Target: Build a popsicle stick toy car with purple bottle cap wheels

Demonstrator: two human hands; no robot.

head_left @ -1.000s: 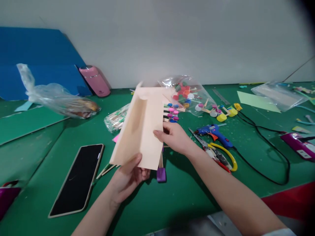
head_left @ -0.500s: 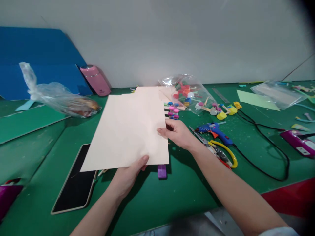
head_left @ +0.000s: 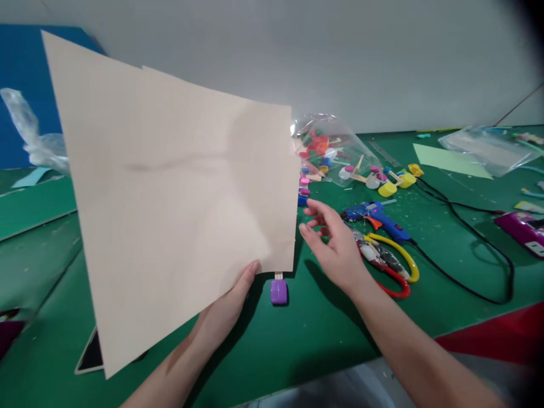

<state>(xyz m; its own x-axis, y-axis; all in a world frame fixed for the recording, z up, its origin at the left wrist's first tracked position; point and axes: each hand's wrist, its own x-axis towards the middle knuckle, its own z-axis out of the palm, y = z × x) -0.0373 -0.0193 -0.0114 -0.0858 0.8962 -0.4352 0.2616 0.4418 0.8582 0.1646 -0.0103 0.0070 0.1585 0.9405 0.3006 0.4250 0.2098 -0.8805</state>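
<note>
A large cream sheet of card [head_left: 182, 192] is tilted up and slightly bowed. My left hand [head_left: 232, 297] grips its lower edge, thumb on the near face and the other fingers hidden behind. Just off the sheet's right edge, my right hand [head_left: 331, 241] is open with its fingers curved apart and nothing in them. A purple block [head_left: 279, 291] with thin sticks pokes out below the card. Pink and blue small pieces [head_left: 304, 190] show beside the card's right edge; whatever lies behind the card is hidden.
Right of my right hand lie a blue glue gun [head_left: 378, 218] with a black cord and red- and yellow-handled tools [head_left: 393, 260]. Behind is a clear bag of colourful pieces [head_left: 323, 144]. A phone [head_left: 91, 354] is partly covered by the card. Green paper [head_left: 450, 161] lies at the back right.
The sheet has come up off its flatter position, tilting toward me and swinging left. My right hand has let go of its right edge and moved slightly right.
</note>
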